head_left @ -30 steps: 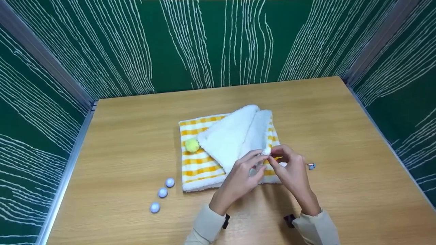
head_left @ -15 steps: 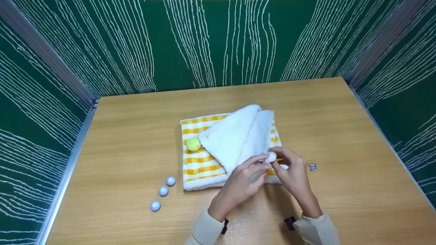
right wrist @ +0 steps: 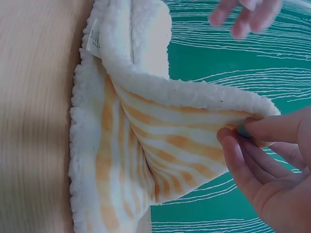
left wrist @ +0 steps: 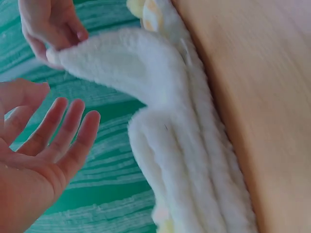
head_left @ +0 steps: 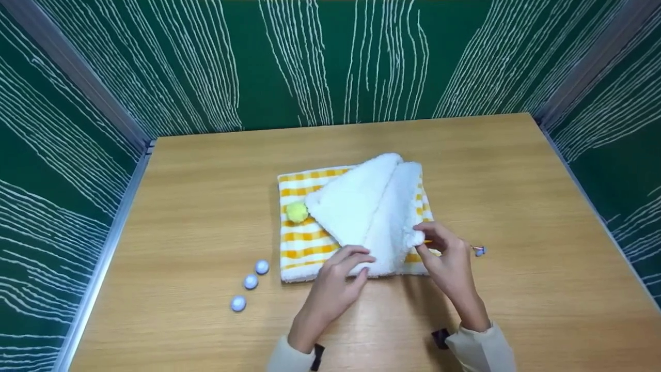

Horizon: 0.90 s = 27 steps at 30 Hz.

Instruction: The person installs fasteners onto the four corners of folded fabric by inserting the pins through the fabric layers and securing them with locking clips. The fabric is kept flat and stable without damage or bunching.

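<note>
A folded blanket (head_left: 310,252), yellow-and-white checked outside with white fleece inside, lies mid-table. One fleece corner is folded to the left, its tip beside a fuzzy yellow pom-pom (head_left: 297,212). My right hand (head_left: 448,256) pinches the opposite corner and holds it raised, as the right wrist view shows. A small teal-blue bit (right wrist: 243,131) shows between those fingertips; what it is I cannot tell. My left hand (head_left: 338,279) hovers by the blanket's front edge, fingers loosely spread and holding nothing. In the left wrist view it stands apart from the fleece.
Three pale blue balls (head_left: 250,281) sit in a slanting row left of the blanket. A small blue-and-red item (head_left: 479,251) lies right of my right hand. Green walls with white streaks border the wooden table (head_left: 206,206) at the back and sides.
Both hands were together at the right corner; the left hand has let go and moved left and toward me. The right hand keeps its pinch on the blanket corner.
</note>
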Each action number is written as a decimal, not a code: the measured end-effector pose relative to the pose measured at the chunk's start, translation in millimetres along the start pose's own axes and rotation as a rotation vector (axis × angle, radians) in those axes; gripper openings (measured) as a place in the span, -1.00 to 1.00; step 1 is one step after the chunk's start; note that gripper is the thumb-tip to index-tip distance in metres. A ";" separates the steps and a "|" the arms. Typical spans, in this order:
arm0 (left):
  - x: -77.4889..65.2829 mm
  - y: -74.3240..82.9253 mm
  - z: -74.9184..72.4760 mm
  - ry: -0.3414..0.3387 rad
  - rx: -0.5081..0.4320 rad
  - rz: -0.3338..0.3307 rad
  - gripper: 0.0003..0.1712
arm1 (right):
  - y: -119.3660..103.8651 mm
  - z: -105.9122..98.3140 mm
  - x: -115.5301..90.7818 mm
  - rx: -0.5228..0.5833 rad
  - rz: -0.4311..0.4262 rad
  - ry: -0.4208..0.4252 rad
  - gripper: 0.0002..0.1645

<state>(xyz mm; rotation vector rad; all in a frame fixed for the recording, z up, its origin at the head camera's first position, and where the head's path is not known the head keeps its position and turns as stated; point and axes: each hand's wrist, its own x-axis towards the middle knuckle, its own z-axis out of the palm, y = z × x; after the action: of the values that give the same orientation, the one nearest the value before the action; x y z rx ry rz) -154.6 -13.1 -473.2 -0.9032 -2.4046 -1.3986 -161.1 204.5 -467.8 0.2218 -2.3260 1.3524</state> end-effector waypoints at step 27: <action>-76.8 -55.8 -72.5 0.350 0.134 -0.405 -0.70 | -25.7 -1.0 -2.5 0.064 0.057 0.016 -0.71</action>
<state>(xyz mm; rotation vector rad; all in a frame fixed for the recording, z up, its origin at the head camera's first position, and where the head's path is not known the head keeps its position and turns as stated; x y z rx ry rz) -136.1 -124.9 -510.8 -0.1205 -2.4442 -1.3581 -149.6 192.0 -448.3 0.1650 -2.2947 1.4522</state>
